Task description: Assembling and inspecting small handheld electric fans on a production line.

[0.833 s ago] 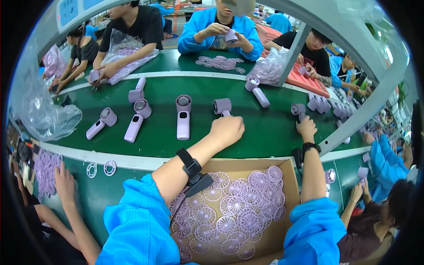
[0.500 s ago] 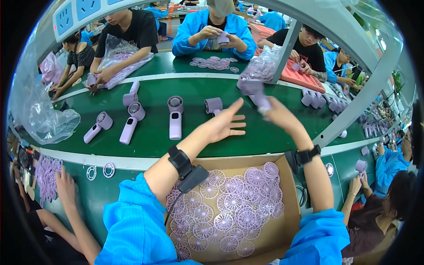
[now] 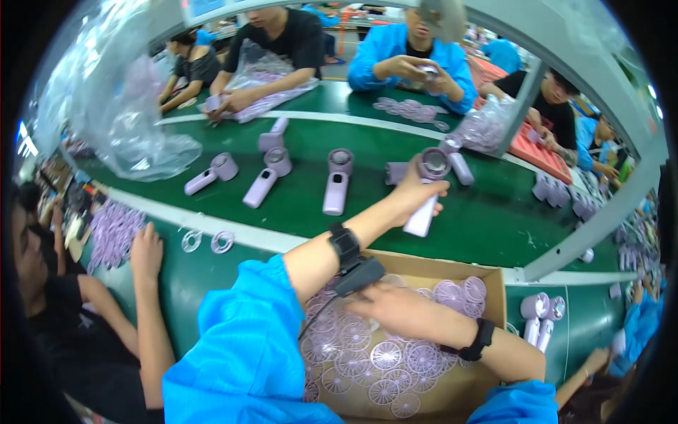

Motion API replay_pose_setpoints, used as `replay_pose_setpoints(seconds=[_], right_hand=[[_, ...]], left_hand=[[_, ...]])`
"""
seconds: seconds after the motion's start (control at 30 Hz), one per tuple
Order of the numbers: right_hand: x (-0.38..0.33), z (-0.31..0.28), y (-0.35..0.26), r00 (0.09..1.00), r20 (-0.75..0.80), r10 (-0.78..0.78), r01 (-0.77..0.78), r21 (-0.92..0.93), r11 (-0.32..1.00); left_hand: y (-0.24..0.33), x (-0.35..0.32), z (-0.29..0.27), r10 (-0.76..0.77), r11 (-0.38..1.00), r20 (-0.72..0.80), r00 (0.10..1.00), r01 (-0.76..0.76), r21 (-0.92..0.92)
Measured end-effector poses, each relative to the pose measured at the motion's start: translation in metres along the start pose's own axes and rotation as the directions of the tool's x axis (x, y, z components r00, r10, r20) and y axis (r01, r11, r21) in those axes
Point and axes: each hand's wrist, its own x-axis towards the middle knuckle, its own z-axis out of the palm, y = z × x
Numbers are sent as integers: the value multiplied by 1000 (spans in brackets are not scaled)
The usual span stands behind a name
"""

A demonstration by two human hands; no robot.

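My left hand (image 3: 415, 194) is wrapped round a light purple handheld fan (image 3: 433, 165), its round head up and its handle pointing down toward me. Behind that hand another purple fan (image 3: 397, 172) lies partly hidden. A further handheld fan (image 3: 460, 168) rests on the green belt just to the right. My right hand (image 3: 395, 309) reaches low over a cardboard box (image 3: 494, 291), its fingers pointing left and smeared by motion. Many thin purple round fan grilles (image 3: 385, 357) lie loose in the box. Whether the right fingers hold one is not clear.
Several purple fans (image 3: 337, 180) lie along the green belt (image 3: 296, 226). Two ring parts (image 3: 222, 242) lie left of the box. Metal frame bars (image 3: 586, 237) rise at the right. A clear plastic bag (image 3: 152, 148) hangs left. Other people work around the belt.
The view has swung, shifting the scene rightward. My left hand, open before, now grips a fan. My right hand has left the fan it held and come down into the box.
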Motion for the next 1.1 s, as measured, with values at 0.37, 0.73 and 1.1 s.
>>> replay_pose_setpoints(seconds=[0.37,0.73,1.1], right_hand=[[-2,-7,14,987,-157,30,-31,-4,1000],[-27,-87,25,817,-468,337,-129,421,898],[-44,-82,87,270,-668,694,495,714,495]], left_hand=[[3,-12,0,7,999,32,999,-8,49],[8,-8,0,99,973,-35,995,-104,-205],[36,-37,36,555,827,156,817,-562,3]])
